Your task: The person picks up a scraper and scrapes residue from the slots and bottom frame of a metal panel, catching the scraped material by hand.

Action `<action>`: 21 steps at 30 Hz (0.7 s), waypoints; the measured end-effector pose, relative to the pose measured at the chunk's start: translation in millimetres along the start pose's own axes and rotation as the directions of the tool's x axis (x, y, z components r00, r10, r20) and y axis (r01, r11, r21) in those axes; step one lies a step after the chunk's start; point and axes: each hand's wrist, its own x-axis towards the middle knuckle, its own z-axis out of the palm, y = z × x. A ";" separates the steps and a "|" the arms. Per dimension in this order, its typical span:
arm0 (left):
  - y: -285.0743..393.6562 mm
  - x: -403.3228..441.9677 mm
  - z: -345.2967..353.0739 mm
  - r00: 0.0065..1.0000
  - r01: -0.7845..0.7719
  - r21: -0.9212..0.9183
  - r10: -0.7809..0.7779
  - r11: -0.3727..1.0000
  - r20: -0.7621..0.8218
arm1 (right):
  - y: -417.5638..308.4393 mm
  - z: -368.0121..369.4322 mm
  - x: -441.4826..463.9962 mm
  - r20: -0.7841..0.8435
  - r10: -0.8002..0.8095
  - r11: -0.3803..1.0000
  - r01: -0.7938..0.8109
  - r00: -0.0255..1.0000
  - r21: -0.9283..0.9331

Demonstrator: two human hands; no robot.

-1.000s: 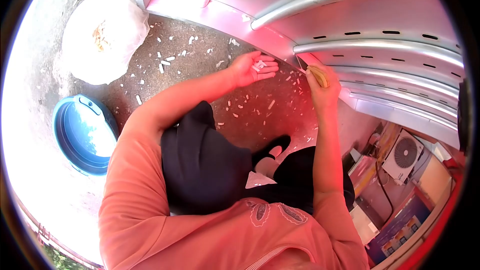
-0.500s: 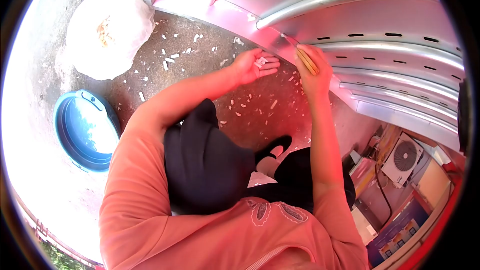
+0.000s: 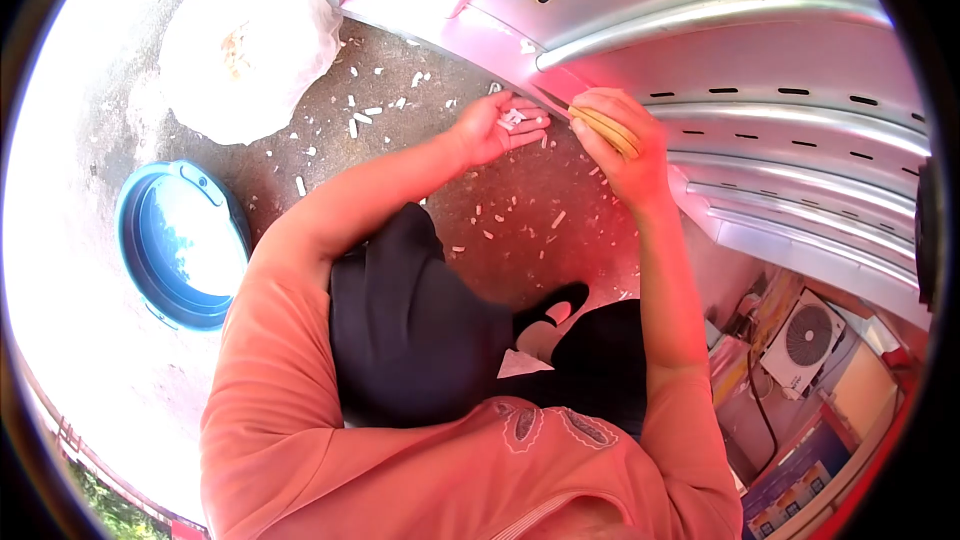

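Note:
My left hand (image 3: 495,128) is palm up beside the lower edge of the pink-lit metal panel (image 3: 480,55). It holds small white pieces (image 3: 513,118) on the palm and stretched fingers. To its right, my right hand (image 3: 630,155) is closed round the yellow handle (image 3: 606,130) of a thin tool. The tool's narrow tip points up and left, against or very near the panel's edge; contact is unclear.
A white plastic bag (image 3: 250,55) with light scraps in it lies at the upper left, above a blue basin (image 3: 180,245). White bits (image 3: 362,118) are scattered over the floor. A fan unit (image 3: 808,333) and boxes stand at the lower right.
My right hand has moved left and up along the panel's edge with the tool, nearer my left hand. The view has shifted slightly. My left hand still bears the white pieces.

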 end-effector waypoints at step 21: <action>37.0 -20.1 -14.5 0.968 -0.251 -0.085 0.250 0.964 -0.028 | -7.4 51.7 62.2 -0.159 0.031 0.996 -0.043 0.987 -0.076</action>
